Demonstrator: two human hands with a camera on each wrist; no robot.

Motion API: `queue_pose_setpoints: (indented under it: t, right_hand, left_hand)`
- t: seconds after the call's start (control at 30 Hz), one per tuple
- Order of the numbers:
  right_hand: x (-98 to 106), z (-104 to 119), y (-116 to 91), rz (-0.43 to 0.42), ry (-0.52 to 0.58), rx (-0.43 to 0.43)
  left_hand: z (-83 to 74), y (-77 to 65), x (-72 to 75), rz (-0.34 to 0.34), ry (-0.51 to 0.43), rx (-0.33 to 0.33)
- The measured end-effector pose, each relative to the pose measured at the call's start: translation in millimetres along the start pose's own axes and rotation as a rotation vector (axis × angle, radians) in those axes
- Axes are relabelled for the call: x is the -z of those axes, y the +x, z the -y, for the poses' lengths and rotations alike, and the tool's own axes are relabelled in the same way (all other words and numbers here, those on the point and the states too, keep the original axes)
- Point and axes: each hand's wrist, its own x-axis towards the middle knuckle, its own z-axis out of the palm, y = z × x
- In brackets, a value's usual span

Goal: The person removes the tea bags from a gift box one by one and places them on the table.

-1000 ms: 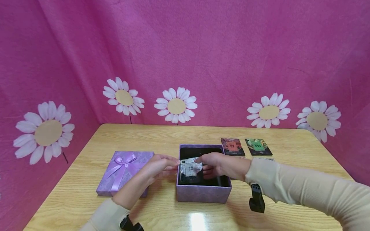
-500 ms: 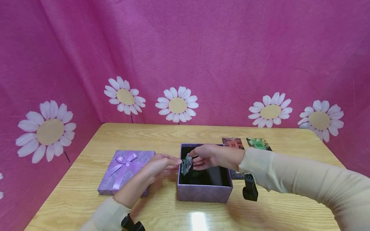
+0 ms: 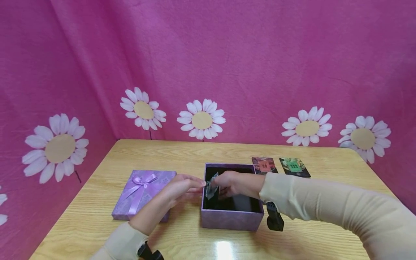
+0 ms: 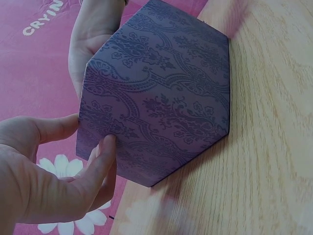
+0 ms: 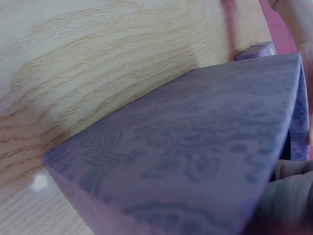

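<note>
A purple patterned gift box (image 3: 232, 219) with a dark inside stands uncovered on the table. My left hand (image 3: 183, 187) grips its left wall, thumb at the rim and fingertips against the outer side, as the left wrist view shows. My right hand (image 3: 231, 182) reaches into the box and pinches a flat square packet (image 3: 212, 187) with a grey-and-white print. The packet is tilted steeply on edge beside the left inner wall. In the right wrist view the outer wall of the box (image 5: 171, 142) covers most of the right hand.
The purple lid (image 3: 146, 195) with a ribbon bow lies left of the box, behind the left forearm. A red-printed packet (image 3: 264, 165) and a green-printed one (image 3: 294, 167) lie at the back right of the wooden table (image 3: 169, 151). A pink floral cloth (image 3: 247, 72) hangs behind.
The grey-and-white packet has turned from face-up to steeply on edge, close to the left inner wall. My right hand has moved left and lower into the box. The left hand stays at the rim.
</note>
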Motion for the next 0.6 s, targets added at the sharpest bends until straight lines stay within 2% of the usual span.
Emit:
queue_pose_setpoints:
  t: [0.3, 0.6]
  right_hand:
    - [11, 4, -8, -0.038, -0.011, 0.017]
    - [28, 5, -32, -0.009, -0.001, 0.074]
  left_hand:
    - [-0.1, -1.6, -2.2, -0.018, 0.008, -0.006]
    - [0.0, -2.8, -2.5, -0.011, 0.010, -0.014]
